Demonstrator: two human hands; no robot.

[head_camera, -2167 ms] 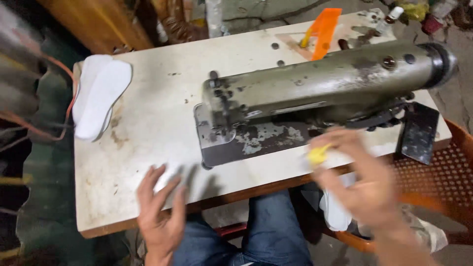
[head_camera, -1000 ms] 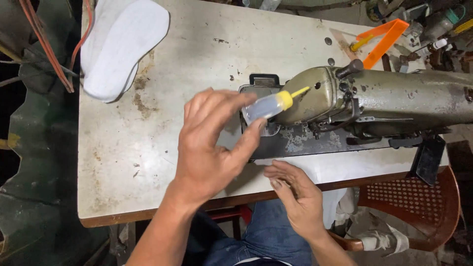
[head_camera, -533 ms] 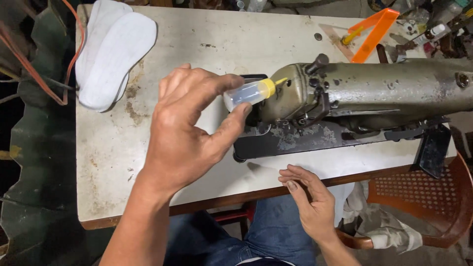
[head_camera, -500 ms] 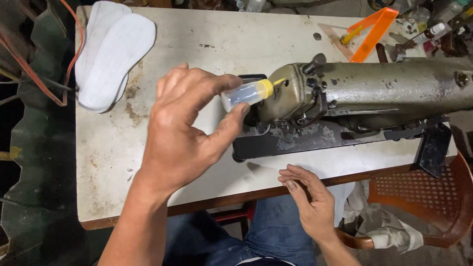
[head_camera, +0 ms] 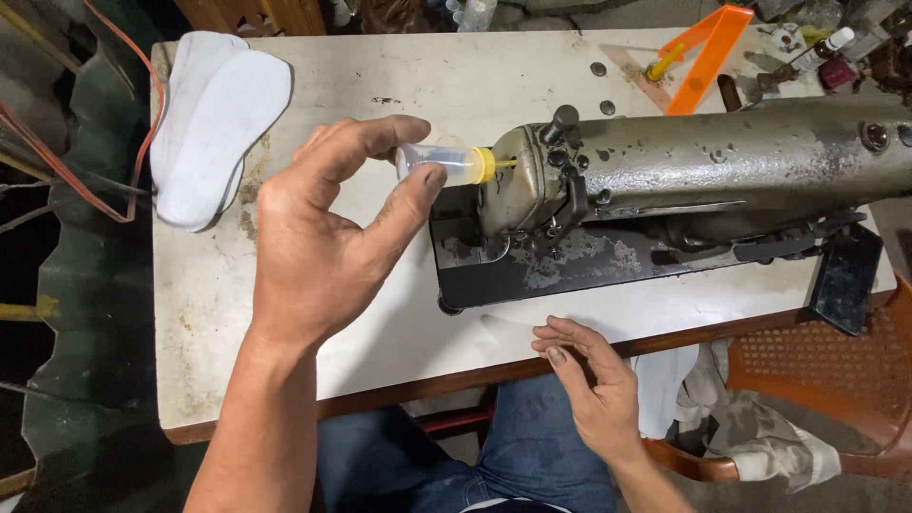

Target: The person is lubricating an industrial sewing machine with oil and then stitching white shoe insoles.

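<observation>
Oiling under way — left hand [head_camera: 323, 256] pinching small oil bottle [head_camera: 445, 162], yellow nozzle at sewing machine [head_camera: 684, 171] head; right hand [head_camera: 594, 389] open, empty — remaining oil points seemingly untouched.

The left hand [head_camera: 323, 247] pinches a small clear oil bottle [head_camera: 445, 163] with a yellow cap between thumb and fingers, its thin nozzle touching the head of the worn grey sewing machine [head_camera: 684, 171]. The right hand [head_camera: 594, 389] rests open at the near edge of the white bench [head_camera: 399, 323], holding nothing. 2 white shoe insoles [head_camera: 214, 128] lie stacked at the bench's far left corner. An orange plastic piece [head_camera: 708, 47] lies behind the machine.
</observation>
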